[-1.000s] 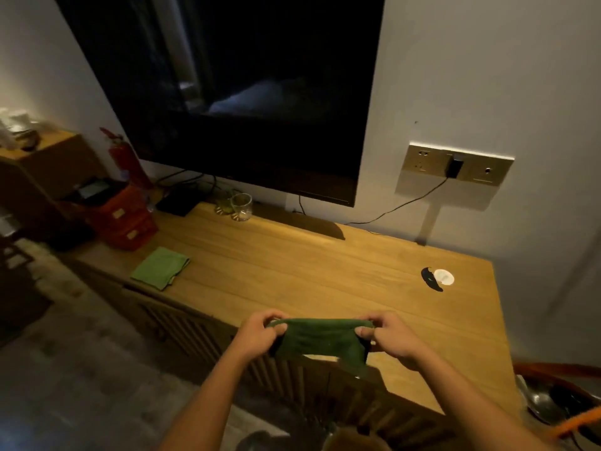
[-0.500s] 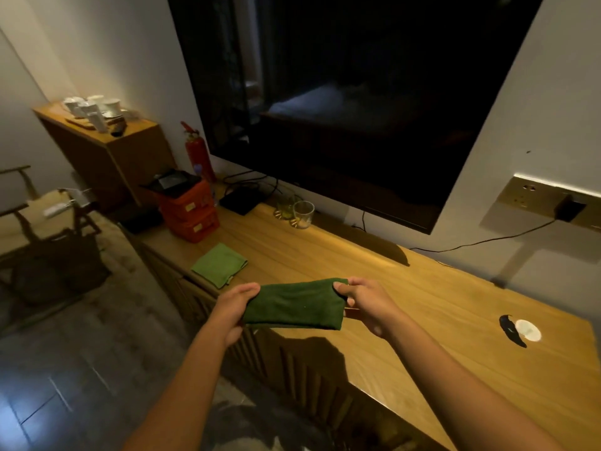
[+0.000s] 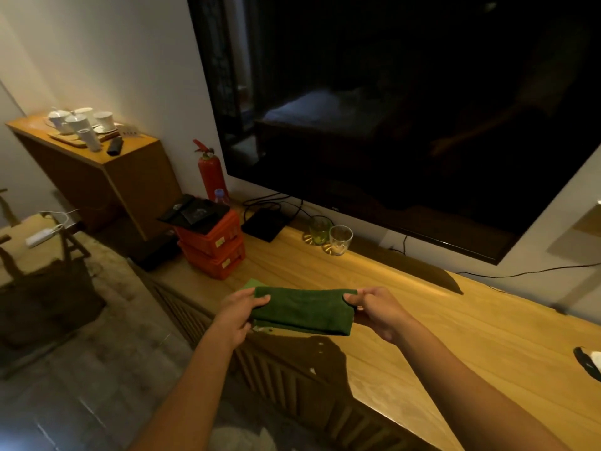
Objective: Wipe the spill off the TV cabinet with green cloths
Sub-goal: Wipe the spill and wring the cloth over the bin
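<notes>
A folded dark green cloth is stretched between my two hands just above the front left part of the wooden TV cabinet. My left hand pinches its left end and my right hand pinches its right end. A lighter green cloth lies on the cabinet top right under the dark one; only its far corner and a sliver of its near edge show. No wet spill is discernible on the wood.
Two stacked orange boxes stand at the cabinet's left end, with a black box and two glasses near the wall under the big TV. A red fire extinguisher, a side cabinet with cups, and a black-and-white object at the right edge.
My hands have carried the dark green cloth left along the cabinet until it hangs over the lighter cloth, and my view has swung left with them.
</notes>
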